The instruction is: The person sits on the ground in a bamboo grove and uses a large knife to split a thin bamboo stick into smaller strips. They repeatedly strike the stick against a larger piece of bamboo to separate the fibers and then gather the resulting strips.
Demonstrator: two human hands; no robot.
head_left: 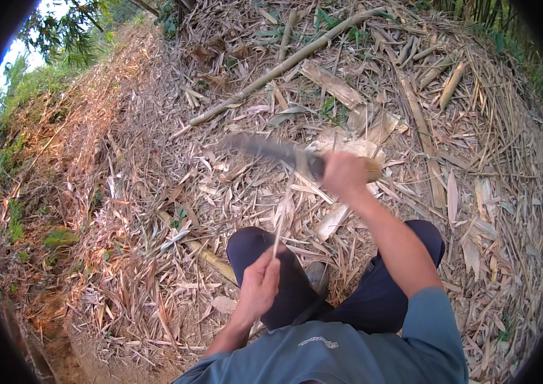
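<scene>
The thin pale strip (279, 224) lies near and left of the right hand (346, 176), its long axis running near to far, roughly crosswise to the knife (274, 152), whose blurred blade points left. The left hand (260, 281) is the nearer one, pinching the strip's near end above the left knee; the right hand is wrapped round the knife's handle. Whether blade and strip touch, I cannot tell. Count: two hands, one strip, one knife, one long pole (284, 67) farther off.

Dark, blurred knife (279, 152) beyond thin, pale strip (278, 237)
</scene>
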